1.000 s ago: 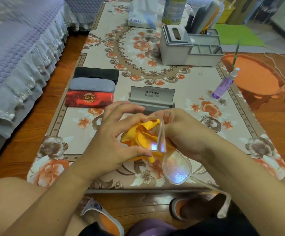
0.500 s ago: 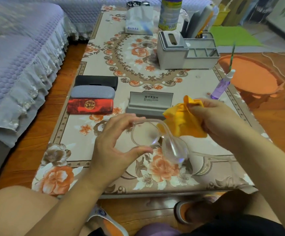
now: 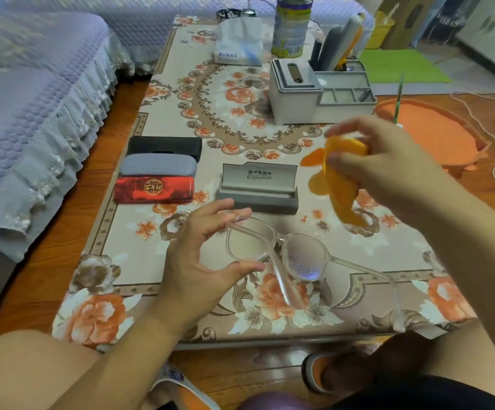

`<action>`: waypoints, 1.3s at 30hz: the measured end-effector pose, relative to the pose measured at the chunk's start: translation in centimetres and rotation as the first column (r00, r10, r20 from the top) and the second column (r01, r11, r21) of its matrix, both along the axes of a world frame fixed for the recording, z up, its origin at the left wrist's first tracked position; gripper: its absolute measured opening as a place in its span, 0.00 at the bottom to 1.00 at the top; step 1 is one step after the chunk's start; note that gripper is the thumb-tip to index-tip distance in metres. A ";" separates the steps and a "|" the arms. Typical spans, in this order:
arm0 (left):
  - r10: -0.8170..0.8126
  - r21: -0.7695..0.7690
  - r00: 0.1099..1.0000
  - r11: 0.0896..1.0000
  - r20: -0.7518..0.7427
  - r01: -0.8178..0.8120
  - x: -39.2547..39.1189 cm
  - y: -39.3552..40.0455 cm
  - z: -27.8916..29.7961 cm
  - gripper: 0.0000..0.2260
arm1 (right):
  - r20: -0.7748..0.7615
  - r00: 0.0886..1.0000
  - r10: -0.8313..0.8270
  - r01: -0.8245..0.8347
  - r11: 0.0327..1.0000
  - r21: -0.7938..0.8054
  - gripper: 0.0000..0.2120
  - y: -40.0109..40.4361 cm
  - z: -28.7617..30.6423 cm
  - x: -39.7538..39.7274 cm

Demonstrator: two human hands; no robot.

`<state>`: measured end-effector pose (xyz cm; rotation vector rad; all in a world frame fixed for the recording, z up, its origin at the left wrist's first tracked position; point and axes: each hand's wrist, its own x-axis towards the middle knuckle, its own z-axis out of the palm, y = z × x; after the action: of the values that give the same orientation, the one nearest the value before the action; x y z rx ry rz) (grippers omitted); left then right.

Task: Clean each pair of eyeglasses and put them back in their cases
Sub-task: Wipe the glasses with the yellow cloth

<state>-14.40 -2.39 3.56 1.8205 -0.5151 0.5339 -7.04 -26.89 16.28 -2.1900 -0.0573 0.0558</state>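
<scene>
1. Three closed cases (image 3: 157, 170) lie by the bench's (image 3: 128, 247) left edge
2. Left hand (image 3: 199, 261) pinches clear eyeglasses (image 3: 272, 250) above the near edge (temples unfolded)
3. Open grey case (image 3: 258, 187) sits mid-bench
4. Right hand (image 3: 388, 170) grips an orange cloth (image 3: 338, 184)

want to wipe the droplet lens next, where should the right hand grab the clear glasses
Judging by the pose, take the clear glasses at the hinge corner beside the droplet-covered lens, coming from the right. The left hand already pinches the other lens rim, and that corner is bare, keeping fingers off the glass.
</scene>
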 end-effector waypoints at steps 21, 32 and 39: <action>0.061 0.106 0.997 0.992 0.036 -0.065 0.6 0.5 0.0 0.28 | -0.292 0.855 0.428 -0.475 0.872 -0.114 0.04 5.8 -1.8 -2.0; 0.023 0.233 0.998 0.972 -0.050 -0.011 0.6 0.3 0.8 0.27 | -0.424 0.785 0.452 -0.347 0.887 0.304 0.04 6.8 -3.9 -2.9; 0.047 0.257 0.998 0.966 -0.032 -0.037 0.9 1.0 1.1 0.28 | -0.373 0.752 0.543 -0.356 0.811 0.464 0.07 6.0 -4.4 -2.6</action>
<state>-13.51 -1.38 4.68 2.0881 -0.5405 0.4767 -9.66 -20.84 11.92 -1.6774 -0.2978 0.8240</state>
